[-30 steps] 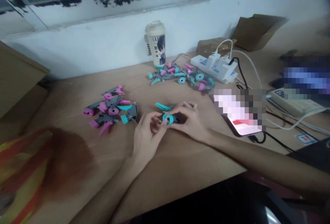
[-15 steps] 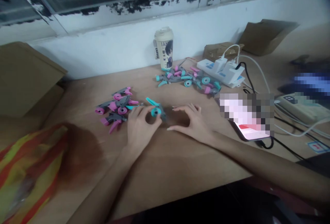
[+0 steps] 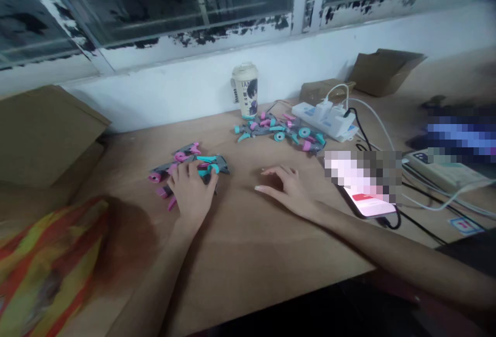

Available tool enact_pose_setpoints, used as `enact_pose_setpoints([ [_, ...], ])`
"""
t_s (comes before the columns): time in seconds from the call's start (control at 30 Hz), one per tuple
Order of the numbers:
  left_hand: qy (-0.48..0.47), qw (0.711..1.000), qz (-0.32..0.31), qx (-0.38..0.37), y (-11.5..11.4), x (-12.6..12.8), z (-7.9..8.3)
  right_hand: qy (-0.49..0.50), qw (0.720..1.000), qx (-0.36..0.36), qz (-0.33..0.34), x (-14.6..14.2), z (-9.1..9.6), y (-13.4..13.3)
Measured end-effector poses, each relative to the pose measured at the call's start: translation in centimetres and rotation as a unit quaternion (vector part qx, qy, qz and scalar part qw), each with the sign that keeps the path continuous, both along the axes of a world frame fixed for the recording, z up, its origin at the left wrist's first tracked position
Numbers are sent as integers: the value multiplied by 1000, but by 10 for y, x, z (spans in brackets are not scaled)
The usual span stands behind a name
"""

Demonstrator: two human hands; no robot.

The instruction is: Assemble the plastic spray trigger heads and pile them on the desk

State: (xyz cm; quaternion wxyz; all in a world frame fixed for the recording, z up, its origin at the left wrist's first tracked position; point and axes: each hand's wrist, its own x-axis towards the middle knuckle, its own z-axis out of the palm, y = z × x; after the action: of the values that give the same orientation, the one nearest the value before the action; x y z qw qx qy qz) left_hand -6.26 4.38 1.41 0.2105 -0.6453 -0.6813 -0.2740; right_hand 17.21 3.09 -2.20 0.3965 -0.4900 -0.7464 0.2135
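My left hand (image 3: 189,189) is at the left group of small trigger spray heads, its thumb and fingers around a teal and grey spray head (image 3: 213,168). Another teal lever (image 3: 206,159) shows just behind it. Pink and grey spray heads (image 3: 154,177) lie under and beside this hand, partly covered by the fingers. My right hand (image 3: 289,189) hovers over or rests on the table to the right, thumb and fingers curved apart with nothing between them. A second group of teal, pink and grey spray heads (image 3: 279,136) lies farther back.
A lidded cup (image 3: 248,91) stands by the wall. To its right are a white power strip (image 3: 325,120) with plugs and a phone (image 3: 372,205) on a cable. Cardboard (image 3: 46,135) stands at left, above a red and yellow bag (image 3: 50,264).
My left hand has moved left with the teal and grey spray head, to the pink group. My right hand has kept nearly the same place, still apart and empty. The view has tilted up slightly.
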Motion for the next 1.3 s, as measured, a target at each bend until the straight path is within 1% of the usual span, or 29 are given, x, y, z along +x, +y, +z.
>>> enact_pose_setpoints([
  [0.1,2,1000,-10,1,-5,9,6,1,1000,-12,-7,2,-1,3],
  [0.23,-12,997,-69,16,-8,29,12,3,1000,-24,-15,2,-2,5],
  [0.33,3,993,-119,-18,-1,50,14,2,999,-18,-29,3,-1,7],
  [0.43,13,984,-159,-80,19,74,12,-2,999,-8,-50,4,2,9],
  [0.53,-3,977,-180,-118,51,95,9,1,999,2,-50,5,5,11],
  [0.63,-20,974,-193,-120,85,111,9,0,999,13,-45,5,6,13],
  [0.73,-22,969,-217,-113,113,127,9,-4,999,21,-47,5,5,14],
  [0.87,-22,963,-243,-117,139,148,6,-11,998,25,-56,6,5,16],
  [1.0,-27,959,-248,-133,154,157,4,-10,997,28,-65,7,6,18],
  [1.07,-31,959,-252,-123,153,155,8,8,997,30,-73,9,9,19],
  [1.13,-37,961,-256,-100,141,148,14,48,994,27,-90,14,12,20],
  [1.17,-39,961,-261,-85,132,143,18,72,992,20,-104,17,15,22],
  [1.23,-42,959,-276,-57,105,130,22,112,984,14,-141,24,20,24],
  [1.27,-45,951,-304,-25,89,122,22,116,979,23,-166,28,23,25],
  [1.3,-45,946,-321,4,72,115,22,105,974,46,-195,31,25,25],
])
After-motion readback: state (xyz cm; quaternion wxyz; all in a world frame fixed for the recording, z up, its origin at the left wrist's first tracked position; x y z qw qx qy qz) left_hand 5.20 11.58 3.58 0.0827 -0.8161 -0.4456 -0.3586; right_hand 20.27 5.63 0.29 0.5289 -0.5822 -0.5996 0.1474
